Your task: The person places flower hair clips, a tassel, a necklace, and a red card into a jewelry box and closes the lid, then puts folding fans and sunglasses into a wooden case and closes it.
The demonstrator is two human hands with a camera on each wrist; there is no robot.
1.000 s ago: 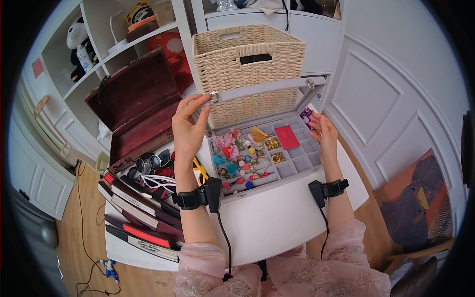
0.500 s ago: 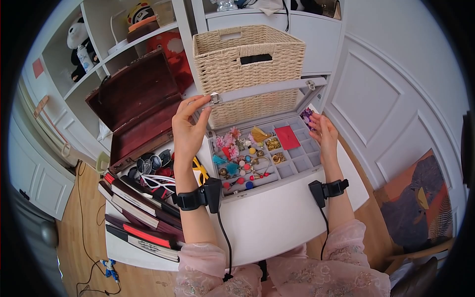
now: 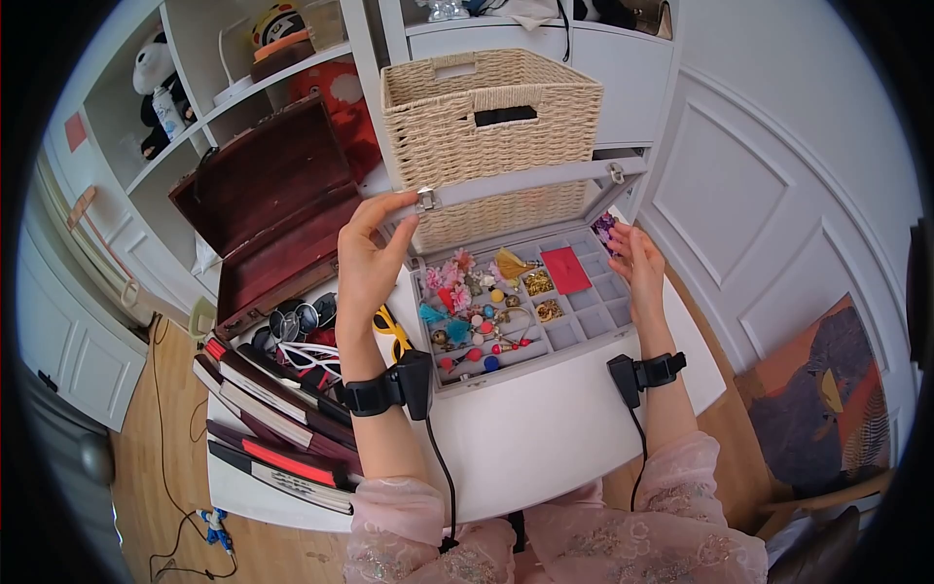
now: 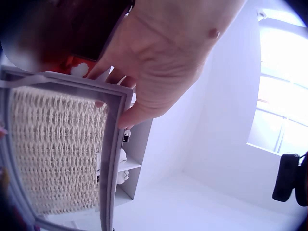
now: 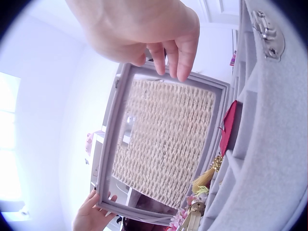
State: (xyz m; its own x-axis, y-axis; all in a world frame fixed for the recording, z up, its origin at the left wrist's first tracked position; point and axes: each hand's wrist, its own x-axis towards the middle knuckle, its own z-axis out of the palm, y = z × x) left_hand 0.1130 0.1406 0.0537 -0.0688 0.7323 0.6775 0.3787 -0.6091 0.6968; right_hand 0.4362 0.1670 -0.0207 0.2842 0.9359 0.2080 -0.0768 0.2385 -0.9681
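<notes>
A grey jewelry box (image 3: pixel 535 364) stands on the white table (image 3: pixel 525 448), its clear-windowed lid (image 3: pixel 525 182) raised and tilted. My left hand (image 3: pixel 373 258) pinches the lid's front left corner beside a metal latch (image 3: pixel 427 200); thumb and fingers lie on either side of the frame in the left wrist view. My right hand (image 3: pixel 639 277) hovers by the box's right side, fingers loosely bent and holding nothing. Inside the box are pink flowers (image 3: pixel 459 292), a yellow tassel (image 3: pixel 511 263), gold trinkets (image 3: pixel 537 283), bead pieces and a red envelope (image 3: pixel 565 271) across several compartments.
Behind the lid rises a wicker basket (image 3: pixel 486 136). To the left are an open dark red case (image 3: pixel 263 195), sunglasses (image 3: pixel 304 316), white cables (image 3: pixel 309 358) and stacked books (image 3: pixel 277 409). A purple item (image 3: pixel 603 229) lies near my right fingers.
The lid's front edge has come down slightly, and my left hand has moved down with it. My right hand has stayed in place.
</notes>
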